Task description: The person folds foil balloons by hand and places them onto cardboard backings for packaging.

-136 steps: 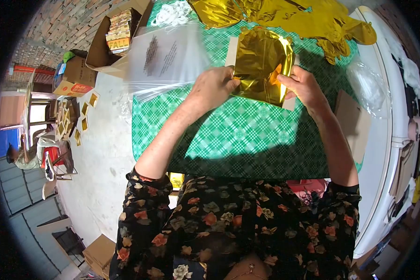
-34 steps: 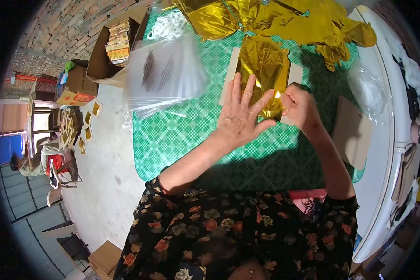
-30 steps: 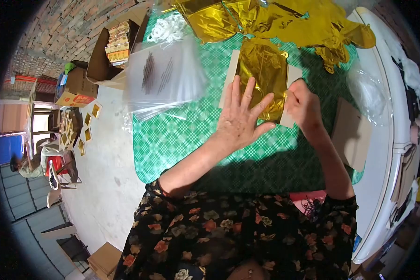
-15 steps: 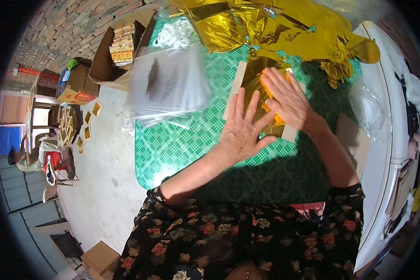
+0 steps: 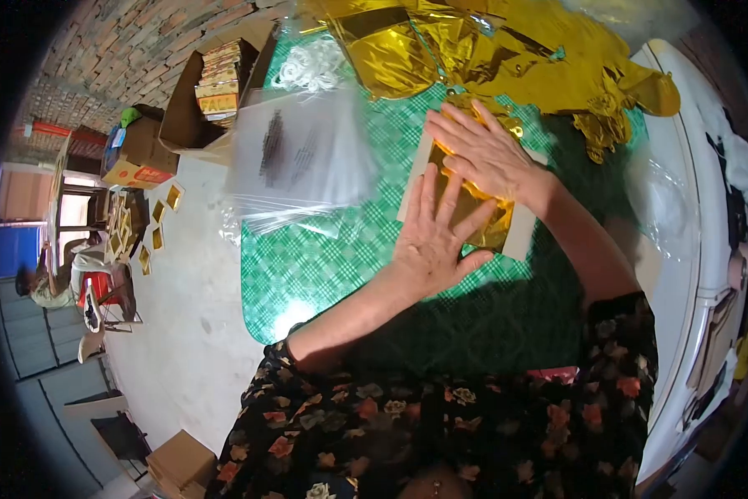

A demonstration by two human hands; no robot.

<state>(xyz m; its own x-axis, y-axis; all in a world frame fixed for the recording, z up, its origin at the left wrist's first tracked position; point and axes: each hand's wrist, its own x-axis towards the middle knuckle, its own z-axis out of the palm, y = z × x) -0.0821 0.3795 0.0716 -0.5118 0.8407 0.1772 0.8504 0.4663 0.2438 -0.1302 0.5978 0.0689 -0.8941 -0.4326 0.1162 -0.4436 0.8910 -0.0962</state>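
A flattened gold foil balloon (image 5: 496,226) lies over a pale cardboard piece (image 5: 520,233), whose edges show on both sides of it. My left hand (image 5: 430,254) rests with fingers spread on the foil's left edge and the cardboard. Across the upper part of the foil lies my right hand (image 5: 486,154), palm down and fingers stretched out. Both hands hide much of the foil. Above them a heap of deflated gold foil balloons (image 5: 524,62) covers the table's far side.
A green checked tablecloth (image 5: 307,266) covers the table. Clear plastic bags (image 5: 307,158) are stacked left, below white string (image 5: 312,62). An open cardboard box (image 5: 178,125) holds packets. A white appliance (image 5: 682,249) stands right. Another person (image 5: 54,283) sits far left.
My right hand has slid up and to the left over the foil, uncovering more of its lower right part. My left hand has stayed nearly in place.
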